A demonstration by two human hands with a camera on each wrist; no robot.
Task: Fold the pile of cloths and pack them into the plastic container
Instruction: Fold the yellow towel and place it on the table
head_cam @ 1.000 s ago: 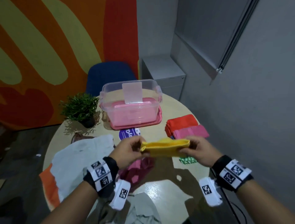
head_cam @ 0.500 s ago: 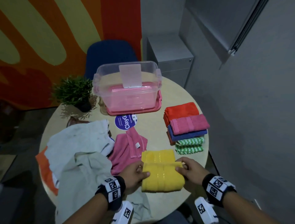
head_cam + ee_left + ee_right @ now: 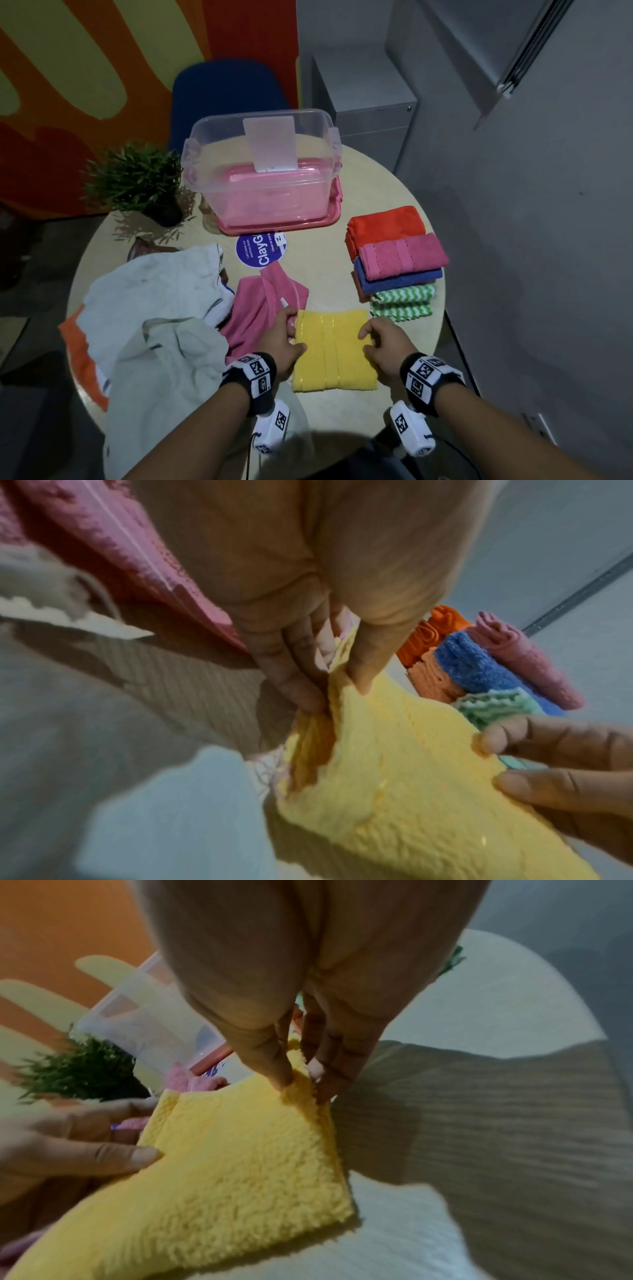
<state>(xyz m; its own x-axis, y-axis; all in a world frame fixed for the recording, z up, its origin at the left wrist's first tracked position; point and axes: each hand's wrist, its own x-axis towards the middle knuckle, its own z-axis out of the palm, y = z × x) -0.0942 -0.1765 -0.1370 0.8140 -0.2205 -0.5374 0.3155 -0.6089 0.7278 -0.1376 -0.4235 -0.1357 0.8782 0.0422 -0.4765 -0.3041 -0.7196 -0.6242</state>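
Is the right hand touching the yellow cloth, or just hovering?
Touching. The right wrist view shows the right hand pinching the far right edge of the yellow cloth between thumb and fingers, with the pile dented at the fingertips.

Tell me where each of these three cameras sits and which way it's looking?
Head: worn on the head, looking down at the table; both forearms and hands show.
Left wrist: looks along the left hand pinching the yellow cloth.
Right wrist: looks along the right hand pinching it.
Shared: all three show the yellow cloth and both hands.
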